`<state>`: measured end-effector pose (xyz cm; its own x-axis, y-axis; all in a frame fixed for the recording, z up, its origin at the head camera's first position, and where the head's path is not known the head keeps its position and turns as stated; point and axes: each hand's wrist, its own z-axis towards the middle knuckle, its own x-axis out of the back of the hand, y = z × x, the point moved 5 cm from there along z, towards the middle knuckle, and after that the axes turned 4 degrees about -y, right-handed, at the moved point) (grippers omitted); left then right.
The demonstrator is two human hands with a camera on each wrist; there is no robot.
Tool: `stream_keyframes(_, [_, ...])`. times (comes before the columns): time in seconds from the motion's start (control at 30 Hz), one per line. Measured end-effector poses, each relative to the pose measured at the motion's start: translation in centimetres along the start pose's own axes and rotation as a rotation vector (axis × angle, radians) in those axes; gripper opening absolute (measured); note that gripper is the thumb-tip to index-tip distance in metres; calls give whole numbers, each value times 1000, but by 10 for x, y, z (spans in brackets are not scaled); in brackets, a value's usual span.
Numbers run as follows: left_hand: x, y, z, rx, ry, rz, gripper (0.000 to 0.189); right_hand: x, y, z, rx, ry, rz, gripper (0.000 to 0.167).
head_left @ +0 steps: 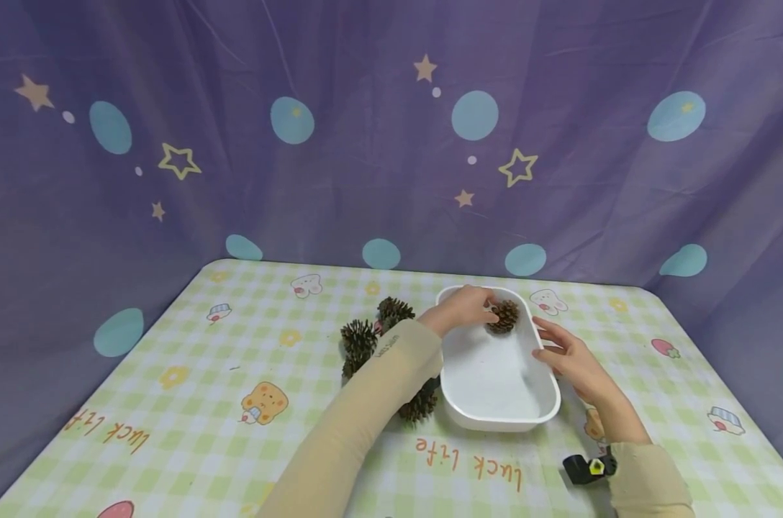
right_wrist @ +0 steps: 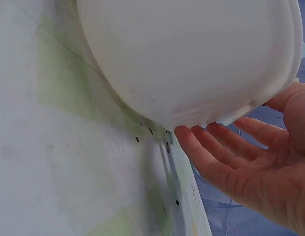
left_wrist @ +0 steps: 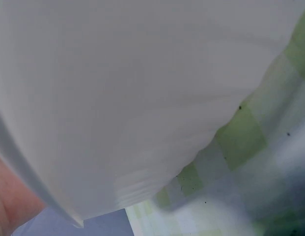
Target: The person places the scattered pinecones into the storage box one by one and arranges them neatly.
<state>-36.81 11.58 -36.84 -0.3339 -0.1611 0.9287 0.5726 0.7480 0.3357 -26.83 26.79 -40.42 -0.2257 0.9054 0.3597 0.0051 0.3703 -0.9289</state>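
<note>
In the head view a white plastic basin (head_left: 495, 417) stands on the table, longer front to back than it is wide. A brown pine cone (head_left: 504, 317) is at its far right inside corner. My left hand (head_left: 464, 309) reaches over the basin's left rim and pinches this pine cone between thumb and fingers. My right hand (head_left: 574, 363) is at the basin's right side, its relaxed fingers touching the outer wall and the thumb at the rim. The right wrist view shows these fingertips (right_wrist: 184, 133) against the wall. More pine cones (head_left: 359, 339) lie left of the basin, partly hidden by my left sleeve.
A green-and-white checked cloth (head_left: 191, 424) with cartoon prints covers the table. Behind it hangs a purple curtain (head_left: 365, 180) with stars and blue dots. On my right wrist sits a small black device (head_left: 586, 469).
</note>
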Motion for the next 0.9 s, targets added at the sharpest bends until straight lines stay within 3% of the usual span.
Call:
stream_keyframes(0.17, [1, 0, -2, -7, -5, 14, 35, -1, 0, 0, 1, 2, -2, 65])
stream_keyframes(0.43, [15, -4, -19, -15, 13, -55, 35, 0, 0, -1, 2, 11, -8, 65])
stream_keyframes(0.9, [45, -35, -54, 1, 51, -121, 36, 0, 1, 0, -5, 10, 3, 66])
